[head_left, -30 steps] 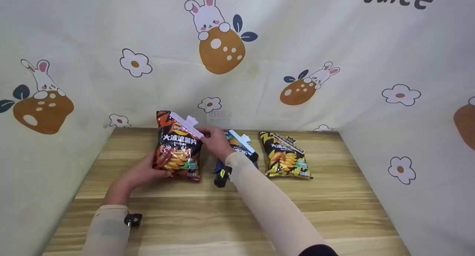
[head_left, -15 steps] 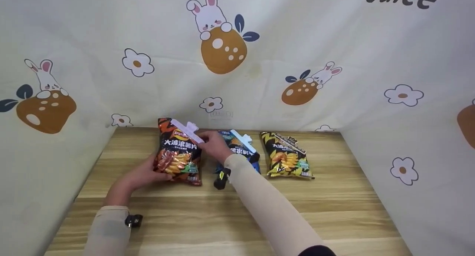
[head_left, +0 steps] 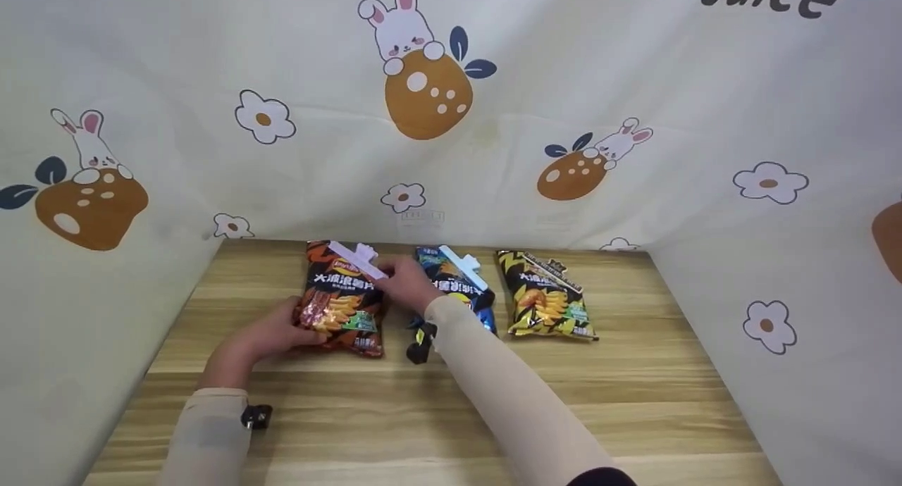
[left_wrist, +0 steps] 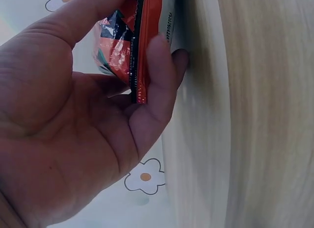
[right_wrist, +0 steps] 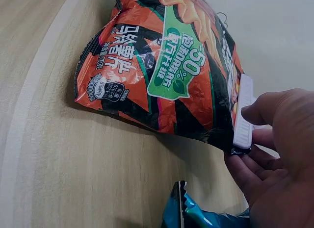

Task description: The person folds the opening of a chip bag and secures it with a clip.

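My left hand (head_left: 273,331) grips the lower left side of a red and black potato chip bag (head_left: 342,306), thumb on top and fingers curled behind, as the left wrist view shows. A pale purple bag clip (head_left: 354,259) sits slantwise across the bag's upper right corner. My right hand (head_left: 409,283) pinches the lower right end of that clip; in the right wrist view the thumb lies on the clip (right_wrist: 243,113) and the fingers are behind it. The bag lies low over the table at the left; whether all its underside touches the wood cannot be told.
Just right of the red bag lies a blue chip bag (head_left: 461,289) with a light blue clip (head_left: 464,268), partly hidden by my right hand and wrist. Farther right lies a yellow chip bag (head_left: 539,303) with a dark-edged clip (head_left: 553,271). Patterned cloth walls (head_left: 486,211) border the wooden table (head_left: 634,373).
The red bag has come down toward the table, tipping from more upright to flatter. Both hands keep hold of the bag and clip and move slightly down with it.
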The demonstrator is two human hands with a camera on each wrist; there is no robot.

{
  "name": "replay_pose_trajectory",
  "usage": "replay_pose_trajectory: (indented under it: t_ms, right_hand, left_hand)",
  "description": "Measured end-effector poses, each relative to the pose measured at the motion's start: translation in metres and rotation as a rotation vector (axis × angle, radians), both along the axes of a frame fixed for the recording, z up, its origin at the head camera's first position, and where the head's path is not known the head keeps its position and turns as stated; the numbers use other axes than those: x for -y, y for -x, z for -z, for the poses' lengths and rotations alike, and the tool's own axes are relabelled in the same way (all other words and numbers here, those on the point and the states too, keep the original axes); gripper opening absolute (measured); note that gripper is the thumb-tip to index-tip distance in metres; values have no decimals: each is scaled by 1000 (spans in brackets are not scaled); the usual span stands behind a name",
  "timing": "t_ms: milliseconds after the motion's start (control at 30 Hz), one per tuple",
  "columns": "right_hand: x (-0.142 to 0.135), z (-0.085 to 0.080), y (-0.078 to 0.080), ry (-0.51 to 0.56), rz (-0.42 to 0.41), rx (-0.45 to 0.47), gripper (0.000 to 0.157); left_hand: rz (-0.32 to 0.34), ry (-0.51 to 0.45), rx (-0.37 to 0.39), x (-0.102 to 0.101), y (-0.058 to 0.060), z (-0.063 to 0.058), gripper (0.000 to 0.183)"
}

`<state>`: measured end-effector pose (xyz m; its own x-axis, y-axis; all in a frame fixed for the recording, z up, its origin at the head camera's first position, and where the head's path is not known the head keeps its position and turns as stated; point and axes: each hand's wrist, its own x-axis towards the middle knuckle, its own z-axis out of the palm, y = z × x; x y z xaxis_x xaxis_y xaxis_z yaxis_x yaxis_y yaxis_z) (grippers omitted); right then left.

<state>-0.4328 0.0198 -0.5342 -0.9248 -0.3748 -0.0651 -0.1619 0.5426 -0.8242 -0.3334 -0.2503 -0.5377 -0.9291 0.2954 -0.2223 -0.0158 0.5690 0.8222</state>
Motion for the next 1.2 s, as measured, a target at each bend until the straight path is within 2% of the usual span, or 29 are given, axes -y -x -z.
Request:
replay_pose_trajectory:
  t_ms: [200,467,700,933,1100,1200]
  right_hand:
    - [2,-1,-1,-16,-36,-12,23]
    - [8,-2,-2,-76,-21,27,31]
    - [9,-8,-7,-116,-55,-22,33]
    - [7,-7,-8,-123,-54,5,41]
    - [1,-11,-6,-215,-77,27,58]
    - [-8,-18,-6,-290,-116,-51,62]
  left_hand:
    - [-27,52,23,1,-1,-3,92]
    - [-52,89,42,4,0,-3,97]
    - [-60,117,4,4,-2,-3,92]
    - [-72,124,8,2,-2,-4,92]
    - [-62,140,-11,1,-2,-3,91]
    - [-73,146,-16,0,-4,-4,94]
